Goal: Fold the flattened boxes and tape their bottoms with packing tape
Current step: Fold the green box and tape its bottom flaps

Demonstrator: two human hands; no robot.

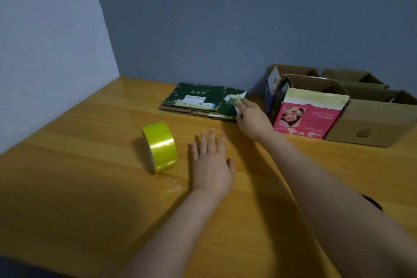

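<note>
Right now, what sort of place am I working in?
Probably a home packing corner: a wooden table against bare blue walls, a yellow tape roll, a flattened green box and assembled cardboard boxes.

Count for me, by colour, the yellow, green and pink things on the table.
Yellow: 1, the tape roll
Green: 1, the flattened box
Pink: 1, the upright box
Total: 3
The brown cartons overlap, so their number is unclear.
</note>
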